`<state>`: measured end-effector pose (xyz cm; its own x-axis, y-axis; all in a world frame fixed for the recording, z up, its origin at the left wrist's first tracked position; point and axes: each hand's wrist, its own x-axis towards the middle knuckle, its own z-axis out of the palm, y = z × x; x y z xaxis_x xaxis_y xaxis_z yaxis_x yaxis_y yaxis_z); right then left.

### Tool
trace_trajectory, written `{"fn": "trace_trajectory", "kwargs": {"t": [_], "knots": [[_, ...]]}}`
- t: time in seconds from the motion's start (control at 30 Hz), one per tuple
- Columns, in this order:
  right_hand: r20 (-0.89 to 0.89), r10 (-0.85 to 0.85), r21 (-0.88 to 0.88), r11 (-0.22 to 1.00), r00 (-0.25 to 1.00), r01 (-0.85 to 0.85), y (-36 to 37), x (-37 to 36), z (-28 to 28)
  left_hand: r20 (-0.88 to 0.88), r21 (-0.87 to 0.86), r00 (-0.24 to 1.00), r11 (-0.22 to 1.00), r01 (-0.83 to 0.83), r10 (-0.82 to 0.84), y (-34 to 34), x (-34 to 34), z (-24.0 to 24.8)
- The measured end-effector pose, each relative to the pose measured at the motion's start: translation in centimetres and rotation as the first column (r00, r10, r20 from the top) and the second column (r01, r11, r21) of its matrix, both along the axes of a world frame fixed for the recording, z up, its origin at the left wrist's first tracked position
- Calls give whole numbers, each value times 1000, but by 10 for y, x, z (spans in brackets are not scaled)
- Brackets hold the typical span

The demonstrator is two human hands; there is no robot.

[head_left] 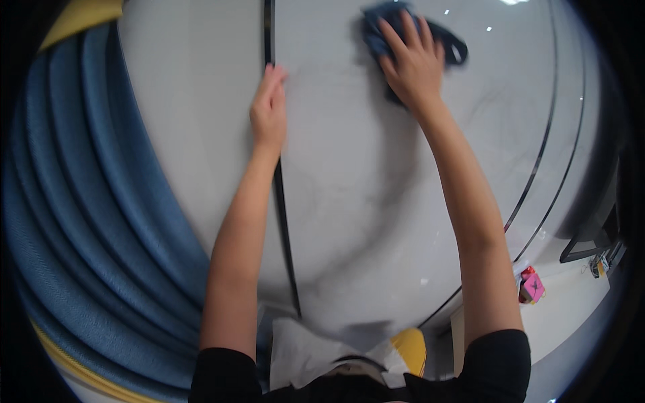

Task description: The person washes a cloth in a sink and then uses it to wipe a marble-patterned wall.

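Note:
My right hand (pixel 415 64) presses a bunched dark blue cloth (pixel 378 32) against a glossy white wall panel (pixel 342 168) with faint grey veining. Its fingers are spread over the cloth, and a dark loop of the fabric sticks out on the right. My left hand (pixel 269 111) is closed at a narrow black trim strip (pixel 284 221) that runs up the wall along the panel's left side. The fingertips lie on the strip; part of the grip is hidden behind the hand.
Blue curtain folds (pixel 101 174) with yellow edging hang at the left. Two thin dark lines cross the wall at the right. A black-framed screen (pixel 598 228) and a white cabinet (pixel 571 309) holding a small pink box (pixel 533 287) stand at lower right.

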<state>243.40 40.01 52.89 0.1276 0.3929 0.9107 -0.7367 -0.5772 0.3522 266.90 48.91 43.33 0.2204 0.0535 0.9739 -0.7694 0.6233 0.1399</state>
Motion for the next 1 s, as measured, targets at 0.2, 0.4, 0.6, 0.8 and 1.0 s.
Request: {"fn": "trace_trajectory", "kwargs": {"t": [0.2,0.4,0.6,0.8,1.0], "knots": [[-377,253,131,967,891,-219,52,120,-48,-449,17,818,911,411,-360,60,22,-38],[-528,239,264,958,815,-110,69,134,-173,-644,27,748,973,229,-158,78,45,-116],[-759,109,181,982,641,47,57,122,-309,-635,122,762,956,266,-131,58,37,-142],[-900,203,251,965,386,77,40,46,-420,-564,212,816,933,291,-126,63,20,-152],[-782,35,128,986,622,105,34,32,-305,-552,162,815,936,312,-176,71,10,-148]]}}
